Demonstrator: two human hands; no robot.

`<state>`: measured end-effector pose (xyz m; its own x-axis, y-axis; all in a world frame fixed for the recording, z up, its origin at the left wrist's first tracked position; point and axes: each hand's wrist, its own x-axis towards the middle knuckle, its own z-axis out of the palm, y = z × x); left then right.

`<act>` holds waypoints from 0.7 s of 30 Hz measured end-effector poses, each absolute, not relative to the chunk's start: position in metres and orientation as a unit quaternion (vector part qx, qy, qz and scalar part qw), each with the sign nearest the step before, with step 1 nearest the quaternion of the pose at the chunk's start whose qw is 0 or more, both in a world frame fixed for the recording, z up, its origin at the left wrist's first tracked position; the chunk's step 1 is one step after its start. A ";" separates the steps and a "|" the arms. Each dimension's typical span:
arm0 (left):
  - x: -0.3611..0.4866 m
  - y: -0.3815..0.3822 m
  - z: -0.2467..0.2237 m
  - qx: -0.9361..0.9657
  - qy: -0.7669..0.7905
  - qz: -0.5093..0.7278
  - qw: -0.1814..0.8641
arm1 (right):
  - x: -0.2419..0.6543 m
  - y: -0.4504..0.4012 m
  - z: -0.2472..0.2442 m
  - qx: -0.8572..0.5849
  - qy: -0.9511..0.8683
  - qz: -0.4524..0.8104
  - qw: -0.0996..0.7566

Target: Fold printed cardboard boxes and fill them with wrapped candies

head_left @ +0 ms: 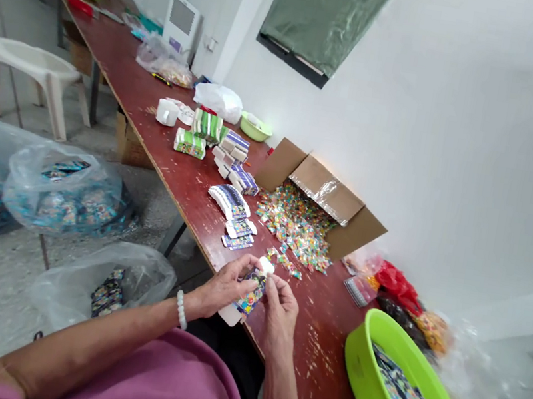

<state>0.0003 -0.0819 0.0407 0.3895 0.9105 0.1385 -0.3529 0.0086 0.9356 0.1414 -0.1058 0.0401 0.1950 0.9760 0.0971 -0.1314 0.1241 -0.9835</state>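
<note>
My left hand [231, 285] is closed around a small printed cardboard box [251, 295], with white flaps sticking out at its top and bottom. At the upper edge of that box, the fingers of my right hand [282, 303] pinch near the white flap. Just beyond my hands lie flat printed boxes [240, 230] in a small stack, beside a fanned row of more flat boxes [230, 200]. Small wrapped candies [298, 228] spill from an open brown carton [328, 192] tipped on its side against the wall.
A green basin [359, 362] with dark printed packets stands on the red table [319, 343] at the right. Bundled boxes [207, 126] and a white mug [167, 112] lie farther left. Clear bags of packets [69, 195] and a white stool [39, 66] are on the floor.
</note>
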 end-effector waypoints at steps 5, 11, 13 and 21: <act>0.002 -0.078 0.039 0.541 0.296 0.465 0.635 | 0.152 -0.096 0.042 -0.497 -0.460 0.442 0.588; 0.003 -0.077 0.045 0.519 0.263 0.429 0.691 | 0.163 -0.091 0.040 -0.496 -0.468 0.410 0.605; 0.003 -0.076 0.044 0.449 0.241 0.416 0.753 | 0.167 -0.092 0.038 -0.499 -0.480 0.399 0.601; 0.014 -0.070 0.023 0.366 0.307 0.285 0.831 | 0.171 -0.098 0.039 -0.500 -0.567 0.397 0.521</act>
<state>0.0139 -0.0701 0.0235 0.6493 0.6982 -0.3017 -0.2493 0.5702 0.7828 0.1708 -0.0981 0.0390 0.0432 0.9802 0.1935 0.1536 0.1848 -0.9707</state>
